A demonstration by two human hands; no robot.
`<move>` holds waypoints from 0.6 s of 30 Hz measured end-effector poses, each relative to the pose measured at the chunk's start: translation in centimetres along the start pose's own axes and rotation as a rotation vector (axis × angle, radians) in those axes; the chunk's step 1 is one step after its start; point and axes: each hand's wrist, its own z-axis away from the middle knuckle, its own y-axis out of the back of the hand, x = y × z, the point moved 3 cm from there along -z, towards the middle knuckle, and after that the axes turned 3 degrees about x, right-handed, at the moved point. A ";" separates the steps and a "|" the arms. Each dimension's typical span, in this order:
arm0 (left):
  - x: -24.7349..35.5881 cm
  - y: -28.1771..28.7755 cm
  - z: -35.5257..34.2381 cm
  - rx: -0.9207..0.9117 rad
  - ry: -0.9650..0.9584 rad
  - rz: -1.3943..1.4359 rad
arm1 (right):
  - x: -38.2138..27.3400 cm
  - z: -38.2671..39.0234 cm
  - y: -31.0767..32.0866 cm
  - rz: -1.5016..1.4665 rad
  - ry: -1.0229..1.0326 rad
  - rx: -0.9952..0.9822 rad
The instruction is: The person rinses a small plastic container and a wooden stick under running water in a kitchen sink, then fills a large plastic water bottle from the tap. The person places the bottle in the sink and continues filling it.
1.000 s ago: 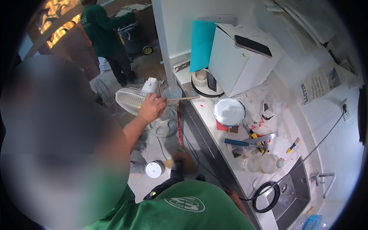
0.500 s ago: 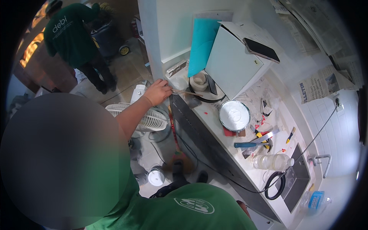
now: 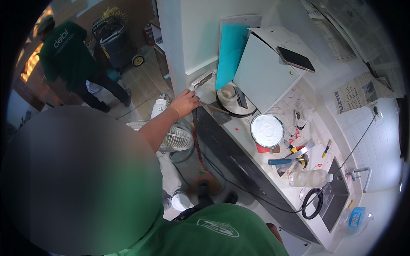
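Note:
My left hand [image 3: 188, 102] is at the near left corner of the white counter [image 3: 239, 138], its fingers curled round a thin wooden stick [image 3: 211, 109]. Just right of it are a beige tape roll [image 3: 228, 93] and a dark flat piece [image 3: 241, 96] inside a black ring. Below and left of the hand stands a white fan [image 3: 177, 138]. A round container with white contents [image 3: 266, 130] sits further right on the counter. A sliver of skin of my right arm [image 3: 274, 231] shows beside my shirt; that hand is hidden.
Counter: white box [image 3: 262, 68] with phone [image 3: 295, 59], hammer [image 3: 279, 162], bottle [image 3: 309, 178], sink [image 3: 335, 213] with black coil at its edge. Floor: broom [image 3: 196, 149], cables, bucket [image 3: 180, 200]. A person in green [image 3: 66, 55] stands back left near a wheeled dark machine [image 3: 113, 42].
My left hand has moved up and right to the counter's corner with the stick. The other person has moved left and bends forward, uncovering the wheeled machine.

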 end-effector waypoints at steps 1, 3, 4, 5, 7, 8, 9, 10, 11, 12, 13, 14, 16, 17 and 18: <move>-0.5 -0.2 0.0 0.001 -0.021 -0.025 | -0.1 -0.5 0.2 -0.087 -0.024 -0.024; -1.0 -0.9 -1.0 -0.009 -0.061 -0.054 | 1.0 -1.0 -0.6 -0.188 -0.041 -0.025; -1.2 -1.3 -1.5 -0.022 -0.067 -0.065 | 1.4 -1.2 -0.9 -0.237 -0.047 -0.026; -1.4 -1.6 -1.9 -0.035 -0.070 -0.080 | 1.6 -1.3 -1.0 -0.299 -0.043 0.007; -1.7 -2.3 -2.4 -0.022 -0.081 -0.055 | 2.2 -1.2 -1.3 -0.367 -0.038 0.040; -1.7 -2.7 -2.5 -0.018 -0.086 -0.043 | 2.1 -1.1 -1.3 -0.372 -0.037 0.038; -1.9 -3.1 -2.6 -0.020 -0.069 -0.051 | 2.0 -0.9 -1.4 -0.370 -0.062 0.034; -2.0 -3.6 -2.7 -0.022 -0.052 -0.058 | 2.0 -0.8 -1.3 -0.367 -0.086 0.032; -2.1 -3.8 -2.5 -0.031 -0.032 -0.070 | -0.5 0.0 0.0 -0.355 -0.130 0.021; -2.1 -3.8 -2.6 -0.025 -0.022 -0.074 | -0.4 0.2 0.0 -0.238 -0.069 0.022; -2.1 -3.7 -2.7 -0.020 -0.011 -0.079 | -0.3 0.4 0.1 -0.121 -0.008 0.029; -2.0 -3.7 -3.0 -0.014 -0.004 -0.080 | 1.3 0.2 -0.9 0.101 0.162 0.041; -2.1 -3.5 -2.7 -0.015 0.045 -0.056 | 2.4 -0.1 -1.8 0.249 0.211 -0.017; -2.1 -3.2 -2.6 -0.015 0.067 -0.048 | 2.1 0.1 -1.7 0.172 0.081 -0.081; -2.1 -2.7 -2.2 -0.024 0.100 -0.029 | 1.7 0.5 -1.6 0.096 -0.049 -0.145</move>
